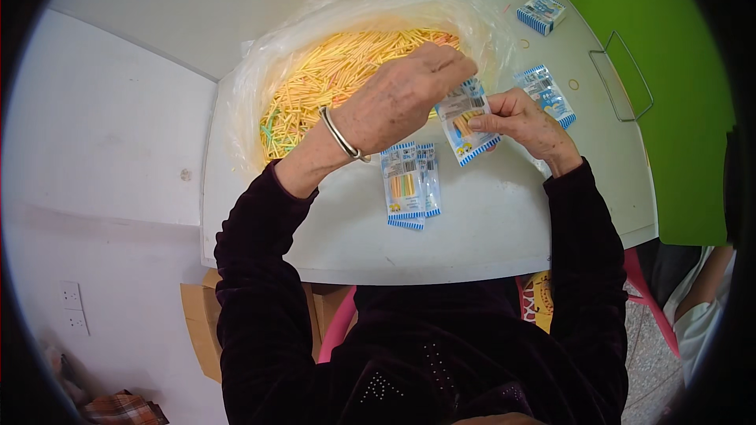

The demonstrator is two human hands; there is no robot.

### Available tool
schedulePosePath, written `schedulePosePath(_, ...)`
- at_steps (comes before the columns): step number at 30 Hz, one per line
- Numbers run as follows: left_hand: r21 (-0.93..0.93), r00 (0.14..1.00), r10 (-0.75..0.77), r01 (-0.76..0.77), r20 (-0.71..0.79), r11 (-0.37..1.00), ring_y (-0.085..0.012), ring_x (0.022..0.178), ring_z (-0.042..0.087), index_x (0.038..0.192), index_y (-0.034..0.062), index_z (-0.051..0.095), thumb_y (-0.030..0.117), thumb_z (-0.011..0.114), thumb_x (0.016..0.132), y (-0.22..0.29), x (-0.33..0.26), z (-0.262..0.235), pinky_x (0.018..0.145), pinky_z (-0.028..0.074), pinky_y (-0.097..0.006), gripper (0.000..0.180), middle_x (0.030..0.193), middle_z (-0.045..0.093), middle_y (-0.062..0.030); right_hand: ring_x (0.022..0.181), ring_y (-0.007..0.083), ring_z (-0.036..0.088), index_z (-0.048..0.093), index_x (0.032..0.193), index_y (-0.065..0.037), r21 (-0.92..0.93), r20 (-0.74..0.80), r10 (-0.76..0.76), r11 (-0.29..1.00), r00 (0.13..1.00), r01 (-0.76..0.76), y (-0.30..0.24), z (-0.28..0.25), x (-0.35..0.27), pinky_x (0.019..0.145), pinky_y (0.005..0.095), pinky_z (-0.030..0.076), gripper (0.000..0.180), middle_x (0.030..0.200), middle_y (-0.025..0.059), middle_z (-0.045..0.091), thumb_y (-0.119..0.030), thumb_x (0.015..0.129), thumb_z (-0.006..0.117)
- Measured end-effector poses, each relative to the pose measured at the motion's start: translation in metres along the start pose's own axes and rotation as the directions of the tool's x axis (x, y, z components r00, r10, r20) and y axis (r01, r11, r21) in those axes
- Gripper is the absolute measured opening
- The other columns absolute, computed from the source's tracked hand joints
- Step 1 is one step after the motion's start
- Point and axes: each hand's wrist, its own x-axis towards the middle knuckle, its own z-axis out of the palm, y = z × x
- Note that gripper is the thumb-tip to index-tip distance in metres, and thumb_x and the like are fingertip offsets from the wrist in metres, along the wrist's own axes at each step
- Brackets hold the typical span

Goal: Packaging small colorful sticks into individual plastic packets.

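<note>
My left hand, with a metal bangle at the wrist, pinches the top edge of a small clear packet with blue striped ends and a few yellow sticks inside. My right hand grips the same packet from its right side. Both hands hover above the white table. Behind them a large clear plastic bag lies open, full of thin yellow sticks with a few green and orange ones. Two filled packets lie overlapping on the table below my left hand.
A stack of empty packets lies right of my right hand. A small blue-and-white box sits at the far right of the table. A green panel with a wire handle borders the table's right. A pink chair and cardboard box stand below.
</note>
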Motion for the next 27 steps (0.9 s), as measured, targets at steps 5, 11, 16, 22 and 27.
schedulePosePath(5,-0.432,0.947,-0.304,0.319,0.106,0.844,-0.0304,0.107,0.055,0.120,0.0024,0.045,-0.001,0.050,0.083,0.012,0.001,0.007,0.086,0.047,-0.034,0.038,0.116,0.056,-0.0140,0.070,0.0021,0.052,0.067,0.096,0.000,-0.003,-0.031,-0.006,1.000,0.999,0.006,0.004,-0.004,-0.001,0.063,0.0171,0.040,0.027,0.078,-0.0005,0.064,-0.023,0.082,0.066)
schedulePosePath(11,-0.398,0.942,-0.300,0.220,-0.150,0.891,-0.0312,0.097,0.056,0.113,-0.0005,0.045,0.004,0.050,0.082,0.009,-0.005,0.028,0.082,0.046,-0.035,0.032,0.104,0.056,-0.0177,0.071,0.0032,0.054,0.067,0.095,0.001,-0.003,-0.006,-0.032,0.999,0.999,0.032,-0.004,0.003,-0.003,0.065,0.0177,0.041,0.026,0.078,0.0009,0.064,-0.022,0.081,0.067)
schedulePosePath(16,-0.793,0.889,-0.408,0.399,0.210,0.461,-0.0136,0.101,0.053,0.114,0.0012,0.050,0.003,0.058,0.082,-0.006,-0.018,0.009,0.089,0.043,-0.028,0.034,0.104,0.055,-0.0034,0.071,0.0046,0.054,0.067,0.092,0.001,-0.085,-0.045,-0.128,0.989,0.991,0.124,-0.015,-0.014,-0.010,0.064,0.0187,0.041,0.023,0.078,0.0013,0.064,-0.018,0.080,0.065)
schedulePosePath(22,-0.645,0.746,-0.351,0.666,0.565,0.376,-0.0158,0.095,0.057,0.106,0.0024,0.050,0.000,0.056,0.077,-0.010,-0.068,0.006,0.082,0.046,-0.031,0.030,0.099,0.057,-0.0064,0.068,0.0176,0.055,0.060,0.081,0.001,-0.689,-0.609,-0.197,0.612,0.769,-0.388,0.019,-0.086,-0.026,0.063,0.0302,0.043,0.028,0.072,0.0083,0.058,-0.024,0.073,0.069)
schedulePosePath(27,-0.372,0.776,-0.356,0.581,0.521,0.724,-0.0202,0.095,0.056,0.110,0.0037,0.050,0.006,0.063,0.076,-0.003,-0.082,0.021,0.084,0.045,-0.032,0.036,0.101,0.056,-0.0087,0.072,0.0270,0.050,0.051,0.075,-0.003,-0.831,-0.548,-0.456,0.395,0.701,-0.392,0.045,-0.081,-0.018,0.064,0.0351,0.042,0.030,0.075,0.0125,0.050,-0.026,0.071,0.070)
